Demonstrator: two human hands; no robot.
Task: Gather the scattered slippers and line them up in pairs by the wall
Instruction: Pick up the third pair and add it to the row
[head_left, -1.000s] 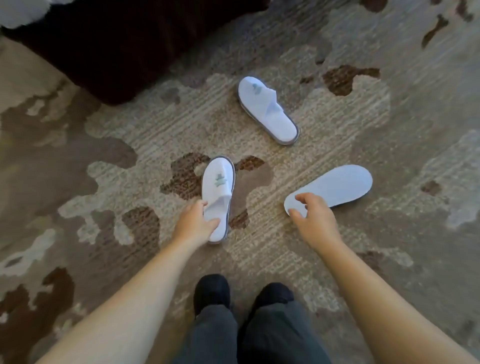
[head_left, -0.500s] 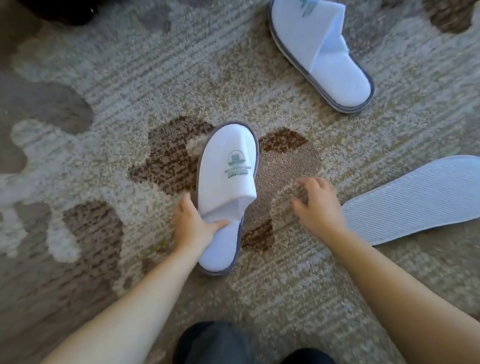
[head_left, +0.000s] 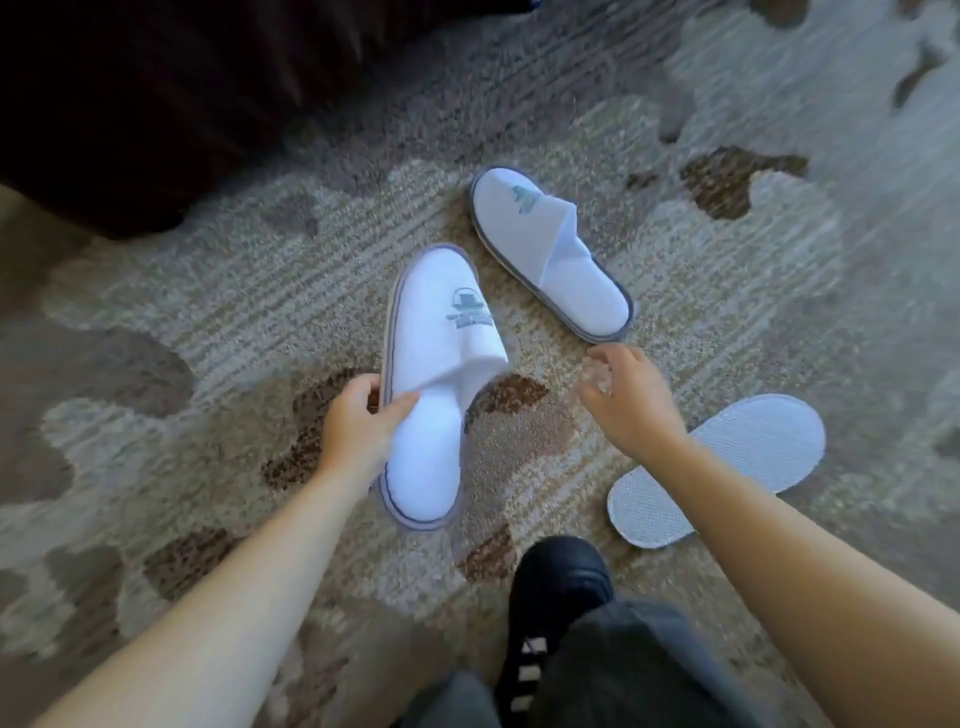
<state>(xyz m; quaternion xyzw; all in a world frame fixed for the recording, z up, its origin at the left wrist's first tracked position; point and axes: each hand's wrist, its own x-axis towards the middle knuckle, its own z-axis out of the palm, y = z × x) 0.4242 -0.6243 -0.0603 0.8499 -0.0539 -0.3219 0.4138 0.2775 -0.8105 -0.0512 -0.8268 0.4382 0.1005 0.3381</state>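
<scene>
Patterned carpet, beige with brown blotches; dark furniture fills the top-left corner. No wall visible in this view, so the line-up spot can't be placed from here.

Left hand pinches the near slipper at its left edge: thumb on the insole just under the toe flap, fingers curled under the sole edge. Slipper looks tilted up on that side, heel toward the person. That's a carry grip; clamping sole and upper together keeps a thin, floppy slipper from folding.

Right hand is empty, fingers loosely curled and blurred, hovering just beside the heel of the second slipper, not touching it. That one lies right way up, toe pointing up-left, logo showing.

Third slipper lies sole-up, partly behind the right forearm, well clear of the fingers. Being upside down, it needs a flip before it can pair.

Judgement: gathering step, early. One slipper in hand, none lined up. Likely plan is one slipper per hand, matching logo-up pair first.

Risk: black shoe stands near the flipped slipper, so it's easy to step on.
</scene>
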